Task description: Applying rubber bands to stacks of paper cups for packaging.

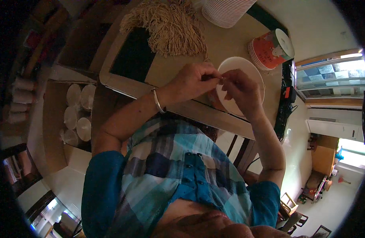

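Note:
My left hand, with a bangle on its wrist, and my right hand meet fingertip to fingertip. Both pinch at one spot, but what lies between the fingers is too small to make out. Below them, near the table's front edge, a wide paper tub shows its pale inside and rim; part of it is covered by my right hand. A loose bundle of tan strings is heaped just beyond my left hand.
A tall stack of white tubs stands at the far side of the table. A red printed tub stack lies tipped at the right. Left of the table, an open cardboard box holds several round pale containers. Dark cables run along the right edge.

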`<state>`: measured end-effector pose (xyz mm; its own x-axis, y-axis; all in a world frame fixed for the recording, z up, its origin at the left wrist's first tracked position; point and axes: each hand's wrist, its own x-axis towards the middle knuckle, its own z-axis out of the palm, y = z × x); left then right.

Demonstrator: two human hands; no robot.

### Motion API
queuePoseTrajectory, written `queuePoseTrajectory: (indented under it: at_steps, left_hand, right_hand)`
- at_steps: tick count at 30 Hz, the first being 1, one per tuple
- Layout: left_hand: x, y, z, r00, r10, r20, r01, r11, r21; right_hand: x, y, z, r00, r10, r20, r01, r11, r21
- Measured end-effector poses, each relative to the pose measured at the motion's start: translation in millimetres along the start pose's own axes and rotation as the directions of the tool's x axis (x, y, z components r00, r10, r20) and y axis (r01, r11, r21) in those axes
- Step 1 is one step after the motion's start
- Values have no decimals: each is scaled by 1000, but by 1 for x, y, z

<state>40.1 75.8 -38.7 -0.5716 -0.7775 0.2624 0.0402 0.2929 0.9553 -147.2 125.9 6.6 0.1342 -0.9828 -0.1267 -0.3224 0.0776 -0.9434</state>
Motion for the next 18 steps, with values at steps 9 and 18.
queuePoseTrajectory:
  at_steps: [9, 18]
  left_hand:
    - [1, -3, 2, 1000, 26, -10, -26, 1000, -17]
    - [0, 2, 3, 994, 107, -14, -104, 987, 123]
  right_hand:
    - [-2, 1, 3, 995, -83, -59, 73, 984, -161]
    - [1, -7, 1, 998, 54, -43, -59, 992, -116]
